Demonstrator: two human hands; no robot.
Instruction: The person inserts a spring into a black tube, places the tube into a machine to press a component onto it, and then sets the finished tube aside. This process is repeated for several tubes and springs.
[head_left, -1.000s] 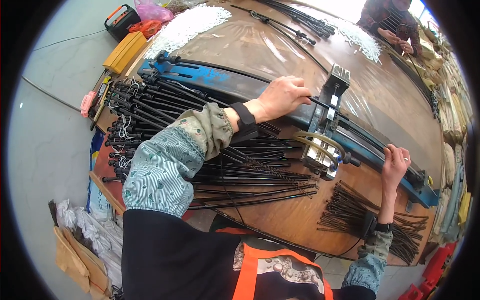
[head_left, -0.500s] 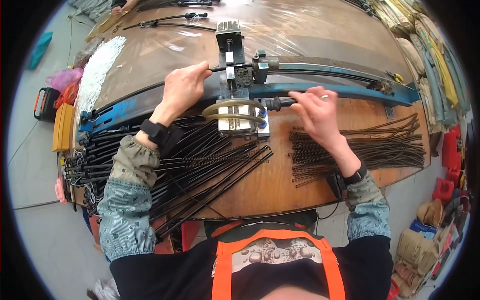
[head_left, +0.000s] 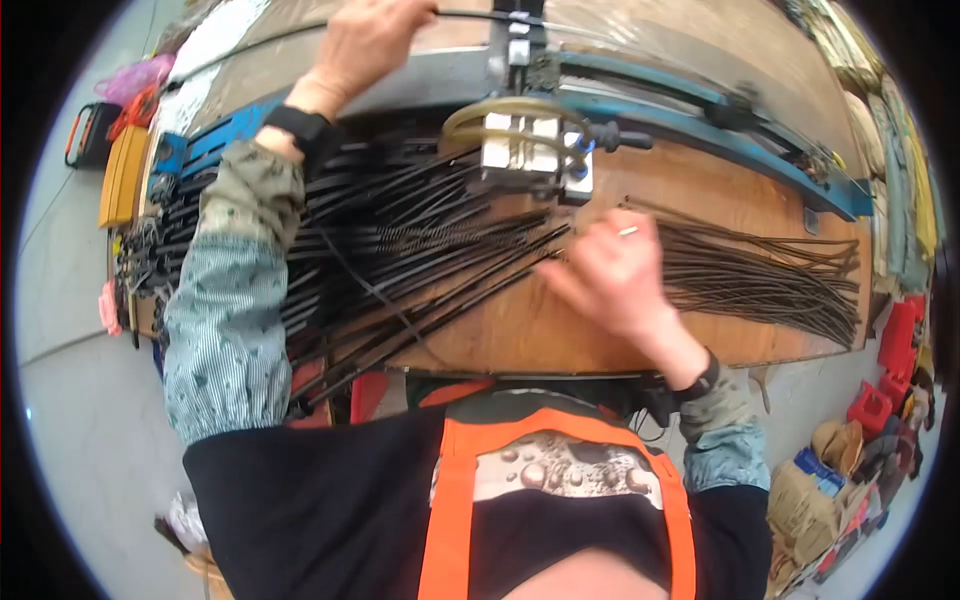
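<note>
My left hand (head_left: 375, 40) is closed round a long thin black cable (head_left: 250, 48), lifted at the far side of the bench. The cable runs left from my fingers and also right, past the top of the metal clamping fixture (head_left: 522, 150). My right hand (head_left: 610, 270), a ring on one finger, is bent over the bench between the tips of the black cables (head_left: 440, 275) and a bundle of dark brown coil springs (head_left: 770, 285). It is smeared by motion, and what its fingers hold, if anything, does not show. A black lever handle (head_left: 630, 140) sticks out from the fixture.
A blue rail (head_left: 690, 112) stretches right from the fixture. Clear yellowish hoses (head_left: 460, 125) loop over it. White small pieces (head_left: 225, 30) lie at the far left. On the floor stand a yellow box (head_left: 122, 190), a black-and-orange case (head_left: 90, 135) and red bins (head_left: 900, 335).
My right hand has let go of the lever handle and come down toward the bench front. My left hand has lifted the cable off the fixture, farther away. The view has shifted too.
</note>
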